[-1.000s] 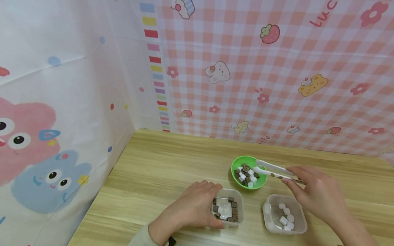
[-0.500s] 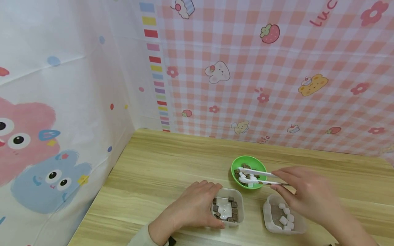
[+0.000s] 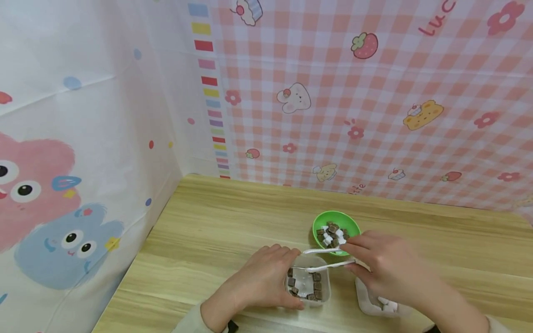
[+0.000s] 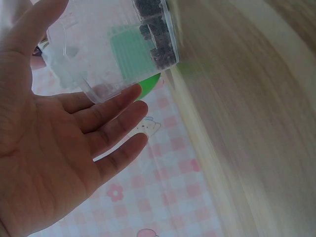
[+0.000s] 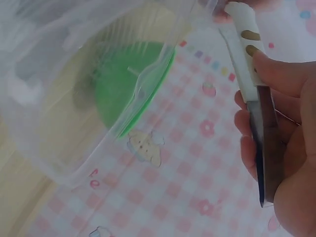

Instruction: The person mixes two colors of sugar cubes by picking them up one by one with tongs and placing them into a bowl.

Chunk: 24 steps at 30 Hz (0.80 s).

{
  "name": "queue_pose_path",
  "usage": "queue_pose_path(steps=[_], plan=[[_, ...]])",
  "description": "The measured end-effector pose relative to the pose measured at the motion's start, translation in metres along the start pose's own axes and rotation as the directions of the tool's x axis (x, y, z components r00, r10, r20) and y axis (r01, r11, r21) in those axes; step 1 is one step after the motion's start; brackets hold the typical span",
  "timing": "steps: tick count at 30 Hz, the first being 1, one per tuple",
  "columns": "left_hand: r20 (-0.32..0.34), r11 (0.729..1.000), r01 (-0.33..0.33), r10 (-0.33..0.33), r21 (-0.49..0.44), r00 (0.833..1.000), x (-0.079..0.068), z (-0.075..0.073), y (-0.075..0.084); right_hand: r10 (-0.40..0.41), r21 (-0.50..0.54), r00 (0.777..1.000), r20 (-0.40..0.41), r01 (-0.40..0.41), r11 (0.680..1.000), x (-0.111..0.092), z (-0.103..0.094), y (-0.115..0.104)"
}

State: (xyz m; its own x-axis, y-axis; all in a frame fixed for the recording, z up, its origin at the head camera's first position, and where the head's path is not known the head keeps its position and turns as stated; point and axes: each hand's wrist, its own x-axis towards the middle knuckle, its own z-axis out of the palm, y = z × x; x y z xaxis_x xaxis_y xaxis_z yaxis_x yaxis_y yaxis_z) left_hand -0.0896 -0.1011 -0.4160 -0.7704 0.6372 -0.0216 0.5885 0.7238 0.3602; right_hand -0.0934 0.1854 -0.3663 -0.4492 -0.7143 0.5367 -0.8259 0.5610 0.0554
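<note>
My left hand [image 3: 260,277] grips a clear plastic container [image 3: 327,284] between thumb and fingers. Several brown cubes [image 3: 318,286] line its sides, as the left wrist view also shows through the wall. In my right hand [image 3: 389,263] is a pair of tongs [image 3: 329,266] with white tips; the right wrist view shows the metal handle [image 5: 269,143] lying along the palm. The tongs' arms are spread apart over the container's far side, with nothing visible between them. Behind stands a green bowl [image 3: 349,221] of mixed brown cubes [image 3: 333,227] and white pieces [image 3: 328,239].
A second clear container [image 3: 364,299], with white rounded pieces [image 3: 389,305] inside, stands partly hidden under my right hand. All of it is on a wood-grain table [image 3: 233,217], backed by a pink checked cloth [image 3: 320,69] with a white printed cloth [image 3: 112,115] at left.
My right hand has carried the tongs left and toward me, from over the green bowl to the container with brown cubes. The left hand and its container stay put.
</note>
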Motion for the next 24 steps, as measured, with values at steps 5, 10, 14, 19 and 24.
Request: queue_pose_path(steps=[5, 10, 14, 19, 24], plan=[[0.006, 1.000, 0.003, -0.003, -0.007, 1.000, 0.000, -0.001, 0.001, -0.079, 0.002, 0.993, 0.086, 0.079, 0.997, 0.010, 0.005, -0.007], [0.023, 1.000, 0.014, -0.014, -0.006, 1.000, 0.000, -0.002, 0.001, -0.149, -0.028, 0.979, 0.142, 0.154, 0.988, 0.018, 0.011, -0.013], [0.026, 1.000, 0.013, -0.014, 0.003, 1.000, 0.000, -0.001, 0.000, -0.199, -0.066, 0.965, 0.169, 0.213, 0.975, 0.024, 0.015, -0.016], [0.013, 1.000, 0.000, 0.000, 0.012, 1.000, 0.000, -0.001, 0.000, -0.232, -0.118, 0.949, 0.214, 0.260, 0.958, 0.030, 0.016, -0.022], [0.009, 1.000, -0.011, 0.010, 0.005, 1.000, 0.000, -0.001, -0.001, -0.253, -0.150, 0.923, 0.290, 0.305, 0.940, 0.036, 0.018, -0.028]])
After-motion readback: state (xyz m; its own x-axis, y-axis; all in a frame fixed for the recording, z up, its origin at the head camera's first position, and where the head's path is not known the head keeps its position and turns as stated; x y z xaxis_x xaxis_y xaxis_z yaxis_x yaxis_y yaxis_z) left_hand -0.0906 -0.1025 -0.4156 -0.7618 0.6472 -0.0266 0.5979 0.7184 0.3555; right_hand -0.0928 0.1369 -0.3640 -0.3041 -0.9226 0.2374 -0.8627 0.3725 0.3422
